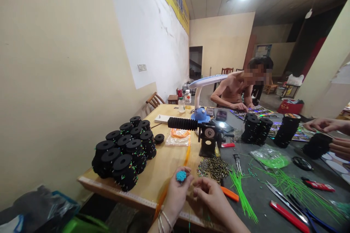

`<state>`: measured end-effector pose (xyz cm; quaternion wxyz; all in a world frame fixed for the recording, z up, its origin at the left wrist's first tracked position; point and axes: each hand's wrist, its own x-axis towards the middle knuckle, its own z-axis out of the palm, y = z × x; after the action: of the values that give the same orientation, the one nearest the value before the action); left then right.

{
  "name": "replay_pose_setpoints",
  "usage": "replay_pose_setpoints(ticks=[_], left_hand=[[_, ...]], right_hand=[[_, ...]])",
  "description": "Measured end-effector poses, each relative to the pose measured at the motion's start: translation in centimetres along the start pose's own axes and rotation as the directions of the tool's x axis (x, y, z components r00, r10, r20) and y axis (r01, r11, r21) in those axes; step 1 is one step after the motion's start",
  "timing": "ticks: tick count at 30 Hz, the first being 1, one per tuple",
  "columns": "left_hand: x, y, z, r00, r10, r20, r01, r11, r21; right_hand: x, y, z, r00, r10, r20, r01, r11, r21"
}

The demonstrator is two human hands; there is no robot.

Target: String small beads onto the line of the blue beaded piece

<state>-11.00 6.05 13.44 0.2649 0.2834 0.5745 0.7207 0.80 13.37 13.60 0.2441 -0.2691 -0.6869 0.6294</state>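
At the table's near edge, my left hand (175, 191) is closed around a tight bundle of small turquoise pieces (181, 176), whose ends face up between thumb and fingers. Just right of it, apart from the bundle, my right hand (209, 193) has its fingers curled in and thumb near the fingertips; whether something tiny is between them I cannot make out. A pile of small dark and gold metal parts (214, 168) lies beyond my right hand. Beside that hand is an orange handle (229, 193), and a bunch of green strands (243, 193) lies further right.
Black spools (122, 163) stand stacked at left. A black crank device (209, 142) and a blue-white lamp (201, 113) are ahead. Scissors (287, 204) and a red-handled tool (288, 216) lie at right. A co-worker (235, 87) sits opposite; another person's hands (328, 127) reach in from the right.
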Motion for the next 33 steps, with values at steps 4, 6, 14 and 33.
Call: replay_pose_setpoints(ticks=[4, 6, 14, 33], left_hand=[[-0.08, 0.04, 0.22, 1.0, 0.009, 0.005, -0.009, 1.0, -0.002], [-0.16, -0.16, 0.32, 1.0, 0.012, 0.01, -0.012, 1.0, -0.007], [0.17, -0.61, 0.48, 0.999, 0.026, 0.024, -0.027, 0.999, 0.029], [-0.03, -0.11, 0.81, 0.999, 0.017, 0.035, -0.017, 1.0, -0.002]], right_hand=[[0.05, -0.22, 0.01, 0.998, -0.027, -0.048, 0.023, 0.997, -0.075], [0.15, -0.41, -0.03, 0.998, -0.035, -0.061, 0.029, 0.995, -0.091], [0.27, -0.36, -0.26, 0.998, -0.033, -0.062, 0.024, 0.991, -0.135], [0.66, -0.17, -0.36, 0.993, -0.055, -0.109, 0.032, 0.979, -0.203]])
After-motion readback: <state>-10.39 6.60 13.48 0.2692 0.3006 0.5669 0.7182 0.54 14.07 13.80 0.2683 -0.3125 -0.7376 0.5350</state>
